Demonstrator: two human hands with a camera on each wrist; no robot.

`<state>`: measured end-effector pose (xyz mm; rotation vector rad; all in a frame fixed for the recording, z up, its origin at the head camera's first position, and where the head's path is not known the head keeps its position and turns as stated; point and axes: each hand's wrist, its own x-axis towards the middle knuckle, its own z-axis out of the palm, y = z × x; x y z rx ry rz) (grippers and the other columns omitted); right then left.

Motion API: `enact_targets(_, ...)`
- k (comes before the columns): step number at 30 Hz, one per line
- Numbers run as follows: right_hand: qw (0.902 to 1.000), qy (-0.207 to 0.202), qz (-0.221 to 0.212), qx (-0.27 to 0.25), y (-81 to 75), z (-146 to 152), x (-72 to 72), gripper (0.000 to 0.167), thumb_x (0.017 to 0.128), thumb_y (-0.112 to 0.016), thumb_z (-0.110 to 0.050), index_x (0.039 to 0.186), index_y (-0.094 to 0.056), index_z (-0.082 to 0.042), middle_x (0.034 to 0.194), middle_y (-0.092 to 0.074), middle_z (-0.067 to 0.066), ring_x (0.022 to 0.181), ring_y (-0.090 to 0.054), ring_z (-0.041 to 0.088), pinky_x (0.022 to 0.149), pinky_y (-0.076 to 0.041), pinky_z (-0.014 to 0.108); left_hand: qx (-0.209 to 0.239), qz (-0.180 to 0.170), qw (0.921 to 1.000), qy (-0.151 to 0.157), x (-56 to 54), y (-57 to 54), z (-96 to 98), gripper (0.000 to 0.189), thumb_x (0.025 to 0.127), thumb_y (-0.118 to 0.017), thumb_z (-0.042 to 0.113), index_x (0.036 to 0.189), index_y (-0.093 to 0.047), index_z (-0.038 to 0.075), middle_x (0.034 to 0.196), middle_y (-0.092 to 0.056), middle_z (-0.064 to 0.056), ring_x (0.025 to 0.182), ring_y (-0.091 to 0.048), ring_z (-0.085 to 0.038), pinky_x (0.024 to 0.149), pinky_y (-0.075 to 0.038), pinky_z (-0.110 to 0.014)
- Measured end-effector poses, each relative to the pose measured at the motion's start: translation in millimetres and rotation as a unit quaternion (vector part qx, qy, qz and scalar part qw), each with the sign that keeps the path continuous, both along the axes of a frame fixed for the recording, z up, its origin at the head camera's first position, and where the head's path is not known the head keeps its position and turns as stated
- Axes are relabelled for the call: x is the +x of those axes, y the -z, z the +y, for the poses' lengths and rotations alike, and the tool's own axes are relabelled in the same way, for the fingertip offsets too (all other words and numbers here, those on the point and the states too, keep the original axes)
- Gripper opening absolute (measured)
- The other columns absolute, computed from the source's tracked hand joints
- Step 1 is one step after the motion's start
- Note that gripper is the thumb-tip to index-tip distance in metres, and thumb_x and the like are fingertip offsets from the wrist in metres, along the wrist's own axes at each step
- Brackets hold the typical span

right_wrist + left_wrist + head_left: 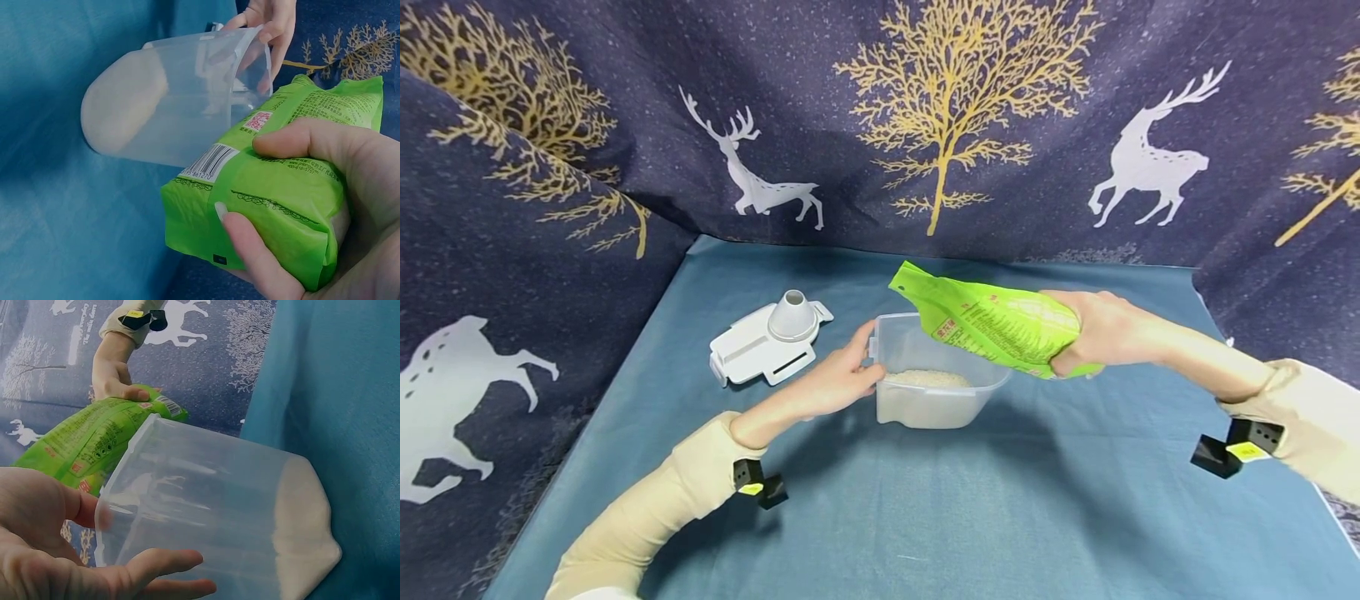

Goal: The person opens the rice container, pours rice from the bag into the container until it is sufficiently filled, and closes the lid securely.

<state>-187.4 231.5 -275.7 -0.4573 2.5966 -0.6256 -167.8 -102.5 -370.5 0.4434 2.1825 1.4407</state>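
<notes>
A clear plastic container with white rice in its bottom stands on the cloth. My left hand pinches its left wall near the rim; in the left wrist view the thumb is at the rim and the fingers lie along the wall. My right hand grips the bottom end of a green printed bag, the thumb on one face. The bag lies tilted over the container's right side, its narrow end pointing left. Whether anything flows from its mouth is hidden.
A white lid lies on the blue cloth left of the container, with a white cone-shaped cap on it. A dark curtain with deer and trees hangs behind the cloth.
</notes>
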Motion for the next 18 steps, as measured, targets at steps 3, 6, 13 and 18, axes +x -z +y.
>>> enact_targets(3,1.0000,-0.002,0.000,0.001,0.0,-0.8,-0.4,0.069,0.062,-0.077,-0.007,0.125,-0.052,-0.020,0.101,-0.065,0.007,0.061,-0.060,0.018,0.052,-0.053,0.036,-0.002,0.002,1.0000,-0.005,0.5,0.3,0.3,0.074,0.094,-0.043,0.015,0.156,-0.002,0.014,0.154,-0.033,-0.017,0.132,-0.048,-0.029,0.097,-0.049,-0.044)
enact_targets(6,1.0000,-0.007,-0.001,0.002,0.1,-1.2,-1.2,0.068,0.062,-0.076,-0.006,0.125,-0.052,-0.019,0.100,-0.065,0.007,0.060,-0.060,0.018,0.051,-0.052,0.035,-0.009,0.005,0.9999,-0.009,1.0,0.5,0.6,0.074,0.094,-0.044,0.016,0.156,-0.003,0.014,0.153,-0.035,-0.018,0.129,-0.051,-0.027,0.097,-0.050,-0.043)
enact_targets(13,0.9998,-0.005,0.006,0.017,-1.7,-3.3,-2.0,0.064,0.061,-0.075,-0.007,0.120,-0.054,-0.022,0.098,-0.065,0.007,0.059,-0.061,0.019,0.052,-0.052,0.035,-0.025,0.003,0.9994,-0.022,1.3,0.3,1.0,0.076,0.092,-0.045,0.017,0.156,-0.003,0.014,0.152,-0.037,-0.019,0.122,-0.057,-0.026,0.097,-0.050,-0.042)
enact_targets(18,0.9998,-0.006,0.003,0.018,-3.2,-4.3,-1.4,0.065,0.061,-0.076,-0.008,0.121,-0.054,-0.021,0.099,-0.065,0.007,0.061,-0.060,0.018,0.052,-0.052,0.035,-0.035,0.009,0.9992,-0.019,0.7,0.3,0.8,0.076,0.092,-0.045,0.017,0.156,-0.002,0.013,0.151,-0.038,-0.019,0.117,-0.061,-0.025,0.096,-0.051,-0.041)
